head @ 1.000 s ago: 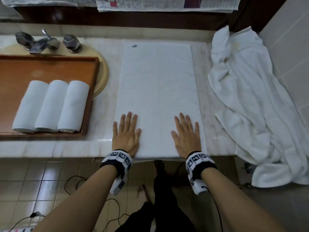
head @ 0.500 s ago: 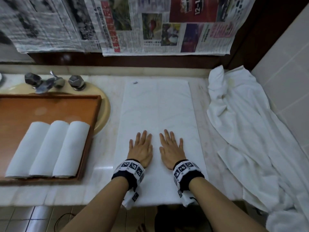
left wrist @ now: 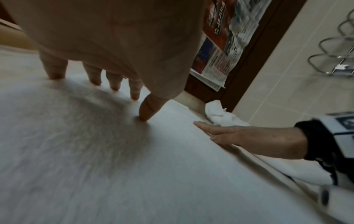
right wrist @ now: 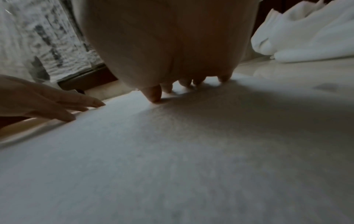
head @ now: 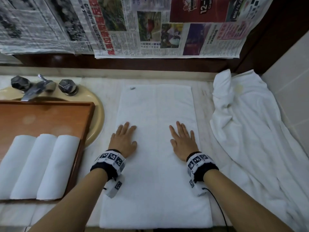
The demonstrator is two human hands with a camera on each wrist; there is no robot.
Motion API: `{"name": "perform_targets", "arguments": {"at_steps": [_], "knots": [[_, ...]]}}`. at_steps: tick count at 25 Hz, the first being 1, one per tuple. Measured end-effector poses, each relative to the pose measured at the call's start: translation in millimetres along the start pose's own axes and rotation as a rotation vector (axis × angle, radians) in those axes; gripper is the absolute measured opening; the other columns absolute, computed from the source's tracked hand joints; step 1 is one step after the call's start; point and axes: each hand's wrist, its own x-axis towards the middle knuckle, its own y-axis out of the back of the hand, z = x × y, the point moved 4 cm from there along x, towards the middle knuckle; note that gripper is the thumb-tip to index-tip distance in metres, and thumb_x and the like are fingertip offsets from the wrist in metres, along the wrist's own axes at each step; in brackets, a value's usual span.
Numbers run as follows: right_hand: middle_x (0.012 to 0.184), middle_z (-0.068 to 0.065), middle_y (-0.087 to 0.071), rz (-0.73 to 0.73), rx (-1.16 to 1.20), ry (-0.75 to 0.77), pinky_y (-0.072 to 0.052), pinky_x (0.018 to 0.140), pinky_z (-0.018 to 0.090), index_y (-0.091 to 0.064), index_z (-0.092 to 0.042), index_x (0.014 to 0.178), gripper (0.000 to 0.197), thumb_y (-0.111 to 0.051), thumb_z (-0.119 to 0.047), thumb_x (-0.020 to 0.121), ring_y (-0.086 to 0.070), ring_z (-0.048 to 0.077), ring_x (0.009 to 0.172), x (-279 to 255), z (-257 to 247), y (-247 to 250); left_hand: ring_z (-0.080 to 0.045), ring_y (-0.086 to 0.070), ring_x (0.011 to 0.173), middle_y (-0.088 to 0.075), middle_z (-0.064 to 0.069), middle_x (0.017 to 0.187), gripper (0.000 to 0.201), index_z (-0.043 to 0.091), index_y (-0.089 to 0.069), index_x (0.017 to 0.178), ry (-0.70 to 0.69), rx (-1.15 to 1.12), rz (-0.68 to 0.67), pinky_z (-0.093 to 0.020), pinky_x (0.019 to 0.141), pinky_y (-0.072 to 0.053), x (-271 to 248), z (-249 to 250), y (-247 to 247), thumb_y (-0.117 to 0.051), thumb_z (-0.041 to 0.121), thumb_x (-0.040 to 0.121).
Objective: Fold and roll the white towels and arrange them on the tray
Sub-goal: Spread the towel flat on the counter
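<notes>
One towel: white, folded into a long strip, flat on the counter between tray and loose cloth, its near end at the counter's front edge.
Left hand: palm down on the towel's left side, fingers straight and close together, holding nothing; the left wrist view shows the fingertips and thumb touching the cloth.
Right hand: palm down on the towel's right side, level with the left and well apart from it, fingers straight, holding nothing.
Rolls: three white rolls touching side by side in the tray's near right corner.
Tray: brown wood, left of the towel, lying over the sink.
Tap: behind the tray, two dark knobs.
Loose cloth: white, crumpled, right of the towel.
Newspaper: sheets hung along the back wall.
</notes>
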Motion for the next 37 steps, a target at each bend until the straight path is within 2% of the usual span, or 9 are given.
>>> {"name": "perform_targets", "arguments": {"at_steps": [7,13,18,23,26,29,33,35,37], "knots": [[0.160,-0.005,0.018,0.000,-0.009,0.143,0.008,0.117,0.054,0.001,-0.026,0.155,0.057,-0.023,-0.035,0.104,0.017,0.016,0.147,38.9,-37.0,15.2,-0.019,0.014,0.149,0.013,0.003,0.162,0.056,0.028,-0.006,0.156,-0.165,-0.057,-0.108,-0.048,0.118,0.006,34.2,60.4,-2.8,-0.024,0.040,0.104],[0.161,-0.002,0.018,0.058,0.037,-0.165,0.006,0.116,0.058,0.002,-0.030,0.154,0.057,-0.022,-0.041,0.103,0.014,0.019,0.148,108.2,37.5,57.3,-0.025,0.010,0.149,0.012,-0.009,0.162,0.063,0.014,-0.004,0.155,0.112,-0.100,0.035,-0.044,0.121,0.000,78.9,-5.1,34.4,-0.035,0.027,0.102],[0.161,0.005,-0.007,0.164,0.071,-0.188,-0.015,0.117,0.050,-0.019,-0.014,0.151,0.057,-0.040,-0.016,0.099,-0.010,0.025,0.146,166.8,68.7,115.6,-0.025,0.002,0.150,0.006,-0.013,0.162,0.065,0.004,-0.006,0.154,0.114,-0.132,0.045,-0.034,0.120,-0.006,91.6,-12.3,43.0,-0.039,0.019,0.100],[0.134,0.010,-0.050,0.148,-0.164,-0.108,-0.023,0.110,0.054,-0.050,-0.017,0.133,0.045,-0.050,-0.005,0.090,-0.044,0.030,0.126,192.8,63.3,158.6,-0.023,-0.011,0.149,0.002,-0.007,0.163,0.066,0.008,-0.010,0.153,0.157,-0.110,0.004,-0.033,0.117,-0.019,98.0,-16.5,50.8,-0.045,0.019,0.099],[0.116,0.008,-0.063,0.151,-0.223,-0.109,-0.045,0.090,0.037,-0.069,-0.016,0.106,0.024,-0.056,-0.010,0.088,-0.060,0.030,0.104,190.3,59.0,176.3,-0.024,-0.023,0.145,-0.001,-0.005,0.163,0.065,0.010,-0.015,0.152,0.162,-0.080,-0.019,-0.034,0.113,-0.026,102.3,-18.9,55.2,-0.049,0.020,0.098],[0.093,0.008,-0.068,0.155,-0.076,-0.018,-0.049,0.074,0.029,-0.072,-0.014,0.086,0.010,-0.063,-0.018,0.084,-0.064,0.028,0.086,176.5,42.3,196.8,-0.024,-0.025,0.144,-0.005,-0.005,0.162,0.063,0.009,-0.019,0.150,0.165,-0.088,-0.012,-0.036,0.112,-0.029,103.6,-16.6,55.7,-0.050,0.017,0.097],[0.068,0.002,-0.068,0.071,0.461,0.100,-0.049,0.058,0.018,-0.068,-0.025,0.096,0.014,-0.068,-0.016,0.085,-0.063,0.006,0.056,147.1,-11.1,217.2,-0.026,-0.037,0.132,-0.031,-0.006,0.148,0.045,0.011,-0.041,0.136,0.200,-0.146,0.076,-0.044,0.101,-0.041,96.8,-4.6,61.4,-0.055,0.019,0.093],[0.072,0.006,-0.069,0.037,0.698,0.137,-0.052,0.055,0.021,-0.071,-0.019,0.095,0.010,-0.067,-0.012,0.088,-0.064,0.007,0.057,139.9,-38.1,221.6,-0.025,-0.051,0.119,-0.053,-0.005,0.130,0.030,0.015,-0.059,0.118,0.076,-0.303,0.254,-0.039,0.094,-0.046,83.3,20.3,65.7,-0.058,0.032,0.094],[0.074,0.008,-0.068,0.040,0.833,0.146,-0.056,0.060,0.023,-0.072,-0.009,0.094,0.008,-0.065,-0.009,0.090,-0.065,0.011,0.060,138.7,-57.0,225.2,-0.020,-0.065,0.091,-0.070,-0.001,0.095,0.035,0.020,-0.070,0.090,-0.080,-0.522,0.230,-0.029,0.077,-0.051,63.9,55.8,63.5,-0.055,0.051,0.092]]}}
